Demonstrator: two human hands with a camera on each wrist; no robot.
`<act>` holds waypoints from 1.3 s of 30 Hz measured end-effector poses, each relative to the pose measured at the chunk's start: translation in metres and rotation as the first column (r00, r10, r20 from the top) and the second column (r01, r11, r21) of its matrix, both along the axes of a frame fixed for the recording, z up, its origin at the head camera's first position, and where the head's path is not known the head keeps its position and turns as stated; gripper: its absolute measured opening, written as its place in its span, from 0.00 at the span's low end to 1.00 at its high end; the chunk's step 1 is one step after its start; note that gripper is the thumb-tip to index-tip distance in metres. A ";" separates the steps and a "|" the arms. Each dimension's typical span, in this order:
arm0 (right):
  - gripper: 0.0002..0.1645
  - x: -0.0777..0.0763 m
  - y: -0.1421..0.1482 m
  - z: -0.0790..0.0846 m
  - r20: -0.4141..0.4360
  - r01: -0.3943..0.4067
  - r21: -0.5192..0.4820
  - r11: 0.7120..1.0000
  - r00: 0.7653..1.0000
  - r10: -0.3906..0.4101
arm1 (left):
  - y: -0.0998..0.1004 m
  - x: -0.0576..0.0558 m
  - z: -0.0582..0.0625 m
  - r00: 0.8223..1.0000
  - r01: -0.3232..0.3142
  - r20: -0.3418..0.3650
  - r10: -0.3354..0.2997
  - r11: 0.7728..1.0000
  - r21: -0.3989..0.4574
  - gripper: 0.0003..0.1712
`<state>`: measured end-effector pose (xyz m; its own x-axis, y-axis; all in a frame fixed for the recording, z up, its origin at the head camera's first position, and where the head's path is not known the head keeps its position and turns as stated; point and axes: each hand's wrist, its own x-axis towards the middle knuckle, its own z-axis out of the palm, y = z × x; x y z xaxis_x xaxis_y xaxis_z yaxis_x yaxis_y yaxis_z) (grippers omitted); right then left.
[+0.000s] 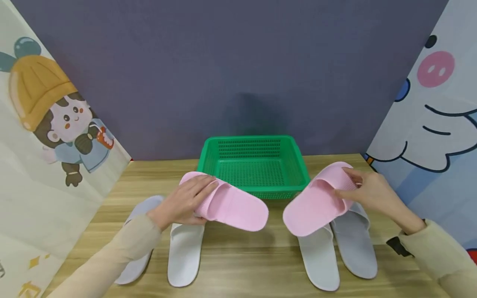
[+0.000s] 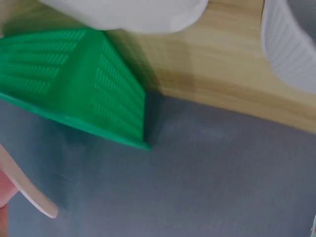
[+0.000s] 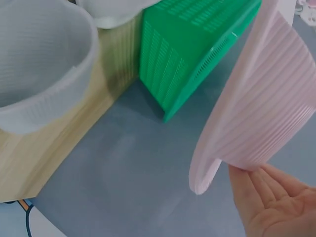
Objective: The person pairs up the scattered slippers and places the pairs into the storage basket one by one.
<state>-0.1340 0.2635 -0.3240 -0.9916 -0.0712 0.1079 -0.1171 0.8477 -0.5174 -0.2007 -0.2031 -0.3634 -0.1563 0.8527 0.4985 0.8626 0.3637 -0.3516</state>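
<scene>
My left hand [image 1: 186,199] grips a pink slipper [image 1: 242,210] by its ribbed strap, the toe end toward the hand and the heel pointing right. In my right hand [image 1: 372,192] is a matching pink slipper [image 1: 309,211], pinched at its strap between thumb and fingers, heel slanting down to the left. Both slippers are held up in front of a green basket [image 1: 257,189]. From the right wrist view, the ribbed pink strap [image 3: 271,94] shows side-on above the right hand [image 3: 279,205]. Only a pink edge [image 2: 29,190] shows in the left wrist view.
White slippers [image 1: 185,256] [image 1: 319,260] and grey slippers [image 1: 138,265] [image 1: 355,246] lie on the wooden table [image 1: 246,265], one of each per side. A dark grey panel [image 1: 238,74] rises behind the basket. Cartoon-printed sheets flank the table [image 1: 33,198] [image 1: 439,136].
</scene>
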 end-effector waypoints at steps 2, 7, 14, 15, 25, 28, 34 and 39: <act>0.51 -0.003 0.000 0.004 -0.025 0.017 0.000 1.000 1.000 -0.017 | 0.003 -0.003 0.004 1.000 -0.020 -0.023 0.020 1.000 0.003 0.57; 0.51 -0.009 -0.003 0.007 -0.109 0.046 0.006 0.999 0.993 -0.045 | 0.008 -0.011 0.012 0.994 -0.091 -0.060 0.090 0.996 -0.008 0.58; 0.49 -0.020 -0.017 0.005 -0.280 0.112 -0.044 0.993 0.953 -0.120 | 0.014 -0.020 0.017 0.980 -0.181 -0.071 0.185 0.982 0.054 0.58; 0.49 -0.021 -0.020 0.005 -0.300 0.125 -0.058 0.990 0.944 -0.137 | 0.016 -0.021 0.017 0.979 -0.188 -0.070 0.192 0.980 0.062 0.58; 0.49 -0.025 -0.034 0.003 -0.445 0.189 -0.198 0.962 0.857 -0.260 | 0.028 -0.031 0.018 0.967 -0.245 -0.048 0.250 0.965 0.091 0.59; 0.49 -0.027 -0.034 0.003 -0.453 0.201 -0.233 0.952 0.844 -0.289 | 0.030 -0.035 0.016 0.960 -0.274 -0.040 0.279 0.957 0.093 0.59; 0.50 -0.030 -0.034 0.005 -0.406 0.216 -0.291 0.932 0.854 -0.325 | 0.033 -0.041 0.016 0.947 -0.317 -0.020 0.319 0.945 0.085 0.61; 0.49 -0.035 -0.042 0.004 -0.399 0.215 -0.383 0.899 0.839 -0.370 | 0.042 -0.047 0.016 0.947 -0.319 -0.002 0.321 0.942 0.108 0.59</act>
